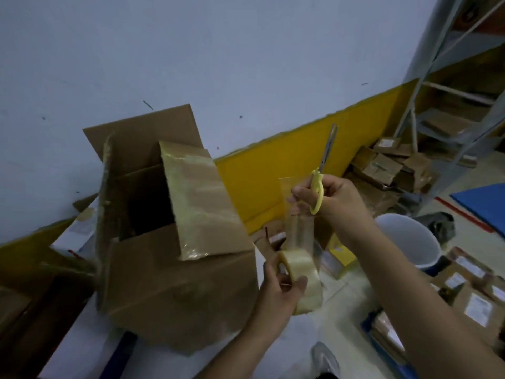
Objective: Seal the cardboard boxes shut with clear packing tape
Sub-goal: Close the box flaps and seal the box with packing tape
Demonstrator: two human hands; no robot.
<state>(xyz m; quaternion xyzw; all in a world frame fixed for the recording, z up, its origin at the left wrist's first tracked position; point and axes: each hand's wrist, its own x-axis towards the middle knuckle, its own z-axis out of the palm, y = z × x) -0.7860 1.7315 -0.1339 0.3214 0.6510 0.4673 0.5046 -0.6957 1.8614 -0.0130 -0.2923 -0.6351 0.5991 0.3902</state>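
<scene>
A large cardboard box (180, 280) stands at centre left with its top flaps up and its inside dark. Old clear tape shines on its right flap (202, 198). My left hand (281, 294) grips a roll of clear packing tape (303, 277) to the right of the box. A strip of tape (297, 228) runs from the roll up to my right hand (330, 198). That hand pinches the strip's top end and also holds yellow-handled scissors (318, 192), whose blades point up and look closed.
A white bucket (404, 242) stands on the floor to the right. Labelled parcels (470, 296) lie at lower right, with more boxes (388, 170) under a metal shelf rack (448, 105). Flat cardboard (41, 296) lies at the left. My shoe (325, 359) shows at the bottom.
</scene>
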